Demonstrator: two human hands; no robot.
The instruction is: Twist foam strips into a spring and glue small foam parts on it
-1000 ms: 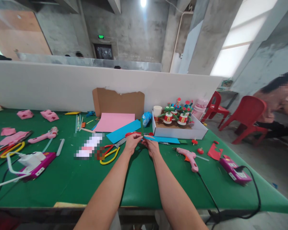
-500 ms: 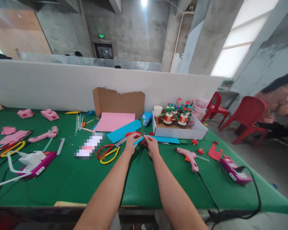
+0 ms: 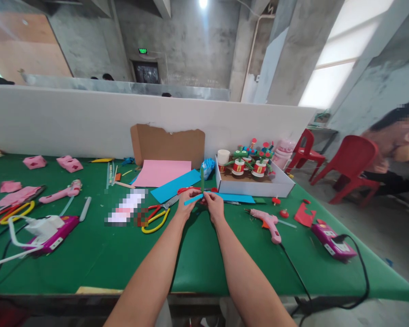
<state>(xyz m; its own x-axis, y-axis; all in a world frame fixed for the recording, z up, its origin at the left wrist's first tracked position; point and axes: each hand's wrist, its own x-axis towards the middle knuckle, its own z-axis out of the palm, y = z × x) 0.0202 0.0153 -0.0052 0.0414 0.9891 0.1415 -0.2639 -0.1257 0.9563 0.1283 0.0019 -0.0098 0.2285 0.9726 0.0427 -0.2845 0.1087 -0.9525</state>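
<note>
My left hand [image 3: 186, 204] and my right hand [image 3: 214, 204] meet above the green table [image 3: 197, 254], fingertips pinched together. Between them they hold a narrow blue paper strip [image 3: 192, 199] and a thin green stick [image 3: 202, 178] that stands upright. Red-handled scissors [image 3: 184, 190] lie just behind my hands. A longer blue strip [image 3: 235, 198] lies flat to the right, and a blue sheet [image 3: 175, 185] and pink sheet [image 3: 162, 172] lie behind.
A white box [image 3: 255, 186] with small craft figures stands at the back right. A pink glue gun [image 3: 267, 222] and its cable lie right of my hands; yellow scissors [image 3: 155, 219] lie to the left. Another person sits on red chairs [image 3: 354, 163] at far right.
My hands have drawn closer together and lifted slightly. The blue strip has swung from my right side over to the left, angled between the fingertips.
</note>
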